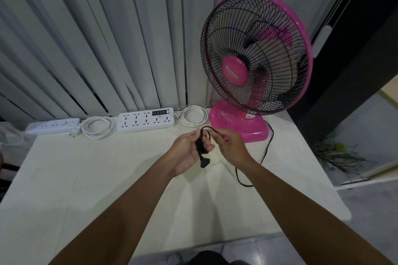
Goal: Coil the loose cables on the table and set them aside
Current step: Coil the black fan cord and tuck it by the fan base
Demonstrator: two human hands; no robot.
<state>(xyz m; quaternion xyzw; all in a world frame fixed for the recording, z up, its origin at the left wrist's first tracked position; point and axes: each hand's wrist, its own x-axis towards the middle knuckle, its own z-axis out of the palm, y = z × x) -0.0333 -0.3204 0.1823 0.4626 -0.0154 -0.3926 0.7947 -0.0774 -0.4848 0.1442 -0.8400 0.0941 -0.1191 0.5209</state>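
Note:
The pink fan's black power cable [265, 153] runs from behind the fan base, loops across the pale table [86, 178] and rises into my hands. My left hand [187, 153] grips a small bundle of black loops, and the plug [202, 164] dangles below it. My right hand [231, 146] pinches the cable just right of the bundle, a loop arching between the two hands. Two white cables lie coiled at the back: one coil [98, 127] between the power strips, the other coil [193, 116] beside the fan base.
The pink fan [256, 60] stands at the back right on its base [241, 127]. A large white power strip [145, 119] and a smaller one [52, 126] lie along the back edge under grey vertical blinds. The table's right edge drops to the floor.

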